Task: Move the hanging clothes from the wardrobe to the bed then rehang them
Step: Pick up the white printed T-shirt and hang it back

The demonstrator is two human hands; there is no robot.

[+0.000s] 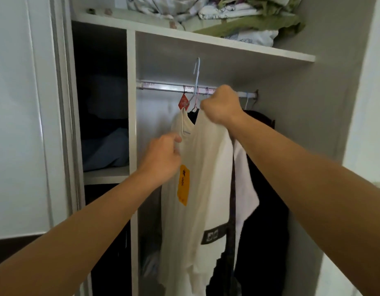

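Folded bedding (238, 16) in white and green lies on the top shelf (206, 42). Folded blue and dark textiles (105, 146) occupy the left compartment. A red tag (183, 101) hangs on a cord.

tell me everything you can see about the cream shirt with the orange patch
The cream shirt is a thin, soft-looking fabric with an orange rectangular patch bearing dark characters. It hangs long in front of the wardrobe's right compartment, just below the rail, its neckline up on a pale blue wire hanger whose hook stands above the rail. The right hand grips its shoulder; the left hand pinches the fabric near the collar. A white garment and dark clothes hang behind it.
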